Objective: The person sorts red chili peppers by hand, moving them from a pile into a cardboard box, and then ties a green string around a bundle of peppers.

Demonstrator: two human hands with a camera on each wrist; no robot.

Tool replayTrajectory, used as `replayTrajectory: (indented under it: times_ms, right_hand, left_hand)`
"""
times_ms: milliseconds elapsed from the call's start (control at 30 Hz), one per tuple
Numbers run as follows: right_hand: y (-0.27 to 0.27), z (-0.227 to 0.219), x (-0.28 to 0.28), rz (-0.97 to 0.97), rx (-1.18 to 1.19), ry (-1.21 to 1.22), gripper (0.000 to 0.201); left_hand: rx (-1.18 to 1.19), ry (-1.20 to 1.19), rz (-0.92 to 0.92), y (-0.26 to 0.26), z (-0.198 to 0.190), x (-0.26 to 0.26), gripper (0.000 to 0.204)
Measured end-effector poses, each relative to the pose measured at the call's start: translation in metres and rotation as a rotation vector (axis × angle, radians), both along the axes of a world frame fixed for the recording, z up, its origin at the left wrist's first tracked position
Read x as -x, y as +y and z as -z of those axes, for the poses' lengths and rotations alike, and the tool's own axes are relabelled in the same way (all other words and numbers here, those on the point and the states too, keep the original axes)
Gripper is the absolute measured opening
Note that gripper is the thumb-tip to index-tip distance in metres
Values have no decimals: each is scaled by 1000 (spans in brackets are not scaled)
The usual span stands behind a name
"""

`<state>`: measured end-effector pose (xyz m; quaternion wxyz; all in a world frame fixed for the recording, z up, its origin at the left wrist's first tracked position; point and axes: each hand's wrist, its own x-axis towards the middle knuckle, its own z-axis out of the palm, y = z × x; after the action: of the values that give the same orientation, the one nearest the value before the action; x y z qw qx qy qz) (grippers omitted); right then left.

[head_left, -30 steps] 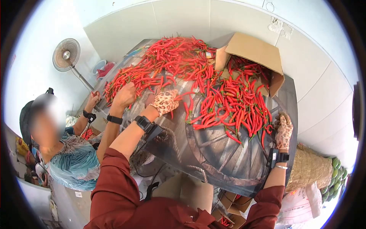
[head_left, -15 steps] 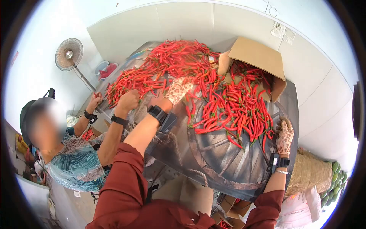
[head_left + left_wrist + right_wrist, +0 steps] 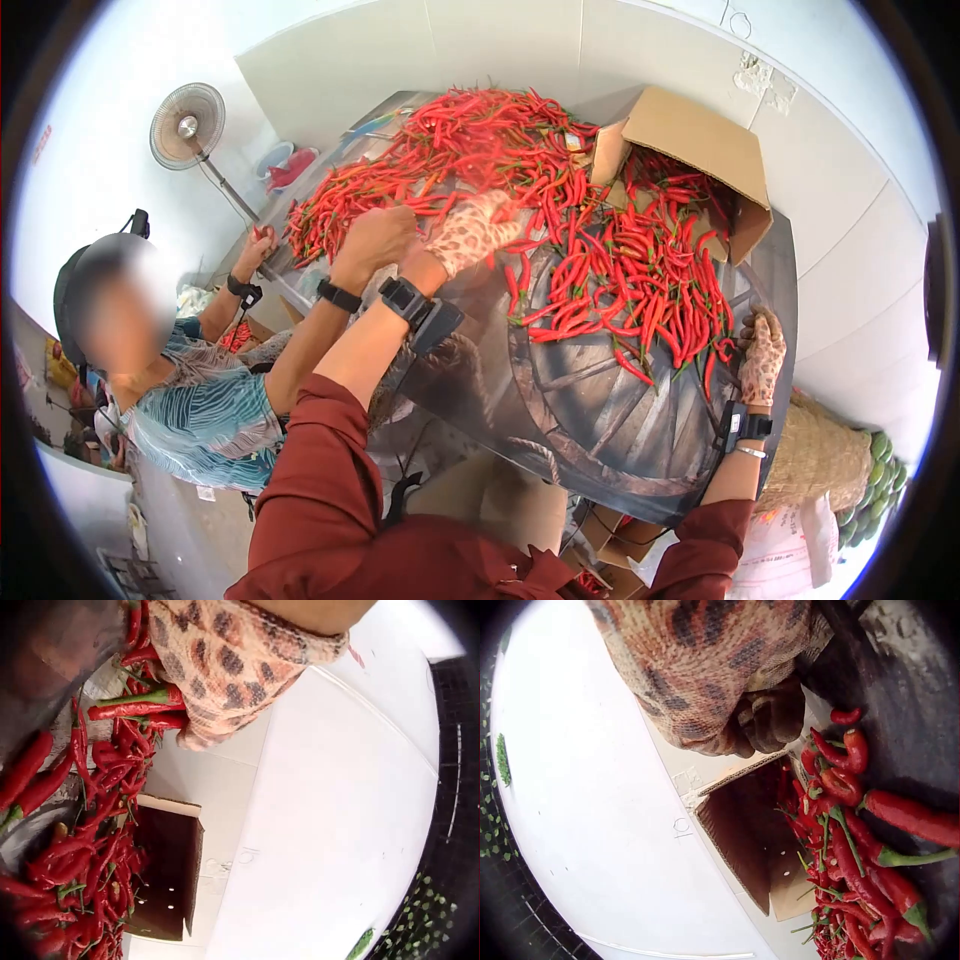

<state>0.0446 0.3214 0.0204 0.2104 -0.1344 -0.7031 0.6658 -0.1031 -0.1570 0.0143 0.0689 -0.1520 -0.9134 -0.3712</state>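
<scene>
Patterned gloves cover both of my hands. My left hand (image 3: pixel 473 235) is blurred over the near edge of the heap of red chili peppers (image 3: pixel 470 130). In the left wrist view, a few chili peppers (image 3: pixel 135 710) with green stems stick out from beneath the gloved fingers, which hold them. My right hand (image 3: pixel 763 358) rests by the table's right edge, its dark-tipped fingers (image 3: pixel 772 720) loosely curled with nothing visible in them. Beside its thumb lies a small curled chili (image 3: pixel 724 350). More peppers (image 3: pixel 640 290) spread between the two hands.
A cardboard box (image 3: pixel 695 130) lies on its side at the back right, peppers spilling from it. At the left, another person's hand (image 3: pixel 380 240) reaches in close beside my left wrist. A fan (image 3: pixel 187 126) stands behind. A woven sack (image 3: pixel 820 450) is right of the table (image 3: pixel 600 420).
My left hand has moved forward and right, toward the heap. The other person's nearer hand has moved right, close to my left wrist. My right hand stays by the table edge.
</scene>
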Motion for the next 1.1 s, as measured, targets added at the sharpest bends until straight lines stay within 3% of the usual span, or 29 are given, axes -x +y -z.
replayTrajectory:
  times_ms: [67, 167, 200, 233, 333, 367, 500, 633, 800, 867, 900, 1033, 1100]
  right_hand:
    - [-1, -1, 2, -5, -10, 3, 24]
    - [4, 5, 3, -26, 1, 48, 23]
    - [6, 7, 4, -26, -6, 46, 23]
    - [6, 8, 4, -28, 0, 41, 23]
    - [7, 6, 4, -3, -20, -7, 24]
    - [4, 3, 3, -4, -37, -19, 24]
    - [9, 10, 4, -31, 8, 36, 23]
    - [8, 9, 5, -29, 46, 46, 22]
    - [2, 1, 0, -11, 52, 20, 22]
    - [7, 3, 0, -26, 68, 32, 22]
    - [6, 3, 1, -33, 77, 39, 22]
    - [7, 6, 3, -38, 98, 26, 23]
    - [8, 7, 4, -36, 90, 25, 24]
  left_hand:
    - [222, -125, 67, 34, -50, -43, 54]
    - [357, 2, 110, 47, -36, -35, 46]
    - [470, 32, 151, 48, -26, -27, 45]
    - [440, 168, 172, 45, -3, -14, 35]
    - [576, -33, 169, 60, -30, -17, 26]
    - [493, 153, 174, 60, -21, -18, 21]
    - [726, -109, 169, 67, -24, -5, 45]
    - [771, -118, 151, 70, -29, -12, 52]
    - [676, -48, 173, 62, -30, -19, 55]
    - [543, -20, 49, 55, -30, -17, 47]
    - [450, -124, 41, 51, -48, -28, 54]
    - [267, -101, 58, 25, -53, -30, 61]
    - [242, -90, 60, 14, -41, -27, 53]
